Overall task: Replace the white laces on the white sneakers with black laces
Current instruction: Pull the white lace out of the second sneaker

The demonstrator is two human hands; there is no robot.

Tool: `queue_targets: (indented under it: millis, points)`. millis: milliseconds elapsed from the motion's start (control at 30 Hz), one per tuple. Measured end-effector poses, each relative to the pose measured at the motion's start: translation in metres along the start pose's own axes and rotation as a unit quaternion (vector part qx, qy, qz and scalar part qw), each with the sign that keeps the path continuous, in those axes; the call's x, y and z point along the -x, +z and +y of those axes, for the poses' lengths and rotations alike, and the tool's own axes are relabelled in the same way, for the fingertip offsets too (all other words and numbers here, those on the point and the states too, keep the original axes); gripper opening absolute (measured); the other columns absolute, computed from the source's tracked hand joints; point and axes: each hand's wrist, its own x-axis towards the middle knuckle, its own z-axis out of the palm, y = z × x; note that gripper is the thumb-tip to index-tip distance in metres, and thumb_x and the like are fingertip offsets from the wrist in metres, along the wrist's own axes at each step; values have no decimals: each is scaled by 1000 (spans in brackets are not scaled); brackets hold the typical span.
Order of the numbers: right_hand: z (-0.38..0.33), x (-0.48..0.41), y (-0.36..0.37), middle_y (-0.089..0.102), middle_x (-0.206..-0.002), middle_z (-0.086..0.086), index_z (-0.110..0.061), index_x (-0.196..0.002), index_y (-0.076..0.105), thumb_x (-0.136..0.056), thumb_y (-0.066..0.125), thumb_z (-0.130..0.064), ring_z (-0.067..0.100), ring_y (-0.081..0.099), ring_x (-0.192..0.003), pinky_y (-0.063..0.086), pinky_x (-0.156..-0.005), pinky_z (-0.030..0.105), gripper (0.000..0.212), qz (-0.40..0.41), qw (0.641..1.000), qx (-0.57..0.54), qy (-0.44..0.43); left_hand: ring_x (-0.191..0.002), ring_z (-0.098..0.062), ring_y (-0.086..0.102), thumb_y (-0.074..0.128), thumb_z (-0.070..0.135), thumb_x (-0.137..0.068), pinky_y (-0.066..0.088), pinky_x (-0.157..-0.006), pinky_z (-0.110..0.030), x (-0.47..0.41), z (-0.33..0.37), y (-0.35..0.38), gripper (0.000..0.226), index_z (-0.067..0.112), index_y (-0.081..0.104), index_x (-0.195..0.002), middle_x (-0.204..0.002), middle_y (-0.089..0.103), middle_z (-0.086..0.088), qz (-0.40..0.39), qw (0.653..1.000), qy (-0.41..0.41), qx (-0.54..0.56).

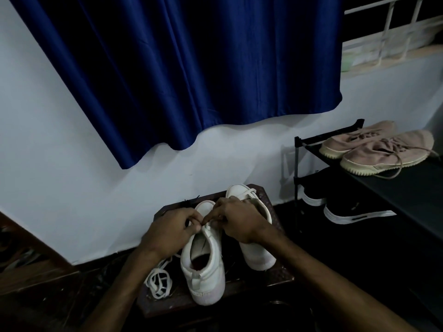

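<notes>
Our left hand and right hand, fingers curled, pinch the flat white lace at the eyelets of the white canvas sneaker, seemingly to unthread it.

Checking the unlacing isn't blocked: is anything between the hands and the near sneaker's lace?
Nothing visible. Left hand and right hand both pinch the near sneaker at its lacing; the slack white lace lies to its left.

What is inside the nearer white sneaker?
A dark reddish lining shows at the heel opening of the nearer white sneaker. Its forepart is hidden under the left hand and right hand.
</notes>
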Motion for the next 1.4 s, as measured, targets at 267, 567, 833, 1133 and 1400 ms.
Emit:
queue_targets:
  millis: [267, 567, 833, 1133, 1400]
  points:
    - [2, -1, 3, 65, -91, -9, -29, -90, 67, -79, 60, -20, 8, 58, -89, 48, -78, 35, 16, 52, 995, -85, 11, -98, -5, 59, 59, 25, -85, 42, -77, -22, 1, 12, 3, 17, 36, 69, -95, -97, 55, 16, 14, 996, -14, -88]
    - [5, -7, 9, 61, -106, -7, -34, -94, 73, -69, 33, -21, 16, 54, -103, 46, -85, 35, 48, 79, 993, -91, 4, -107, -14, 54, 54, 25, -90, 47, -81, -31, 6, 17, 16, 16, 30, 65, -100, -107, 52, 10, 70, 986, 14, -152]
    - [-2, -2, -2, 50, -122, -17, -52, -112, 62, -87, 49, -15, 13, 40, -118, 32, -97, 58, 47, -9, 1000, -4, 14, -84, -6, 59, 68, 30, -81, 42, -69, -25, 2, 9, 14, 7, 30, 63, -76, -86, 59, 16, 106, 993, -30, -43]
    - [-1, -2, 0, 50, -119, -16, -51, -107, 66, -76, 48, -4, 13, 41, -115, 36, -96, 58, 59, 2, 999, -25, 39, -87, -33, 64, 70, 38, -84, 52, -81, -45, -11, -62, -43, 18, 25, 60, -76, -94, 68, 2, 309, 916, -206, 152]
    - [-2, 0, -3, 50, -121, -10, -49, -108, 67, -81, 47, -8, 16, 40, -118, 35, -94, 54, 53, -1, 999, -35, 34, -86, 3, 58, 69, 33, -87, 44, -76, -26, 4, -2, -15, 18, 43, 65, -100, -103, 56, 27, 35, 999, 13, -19]
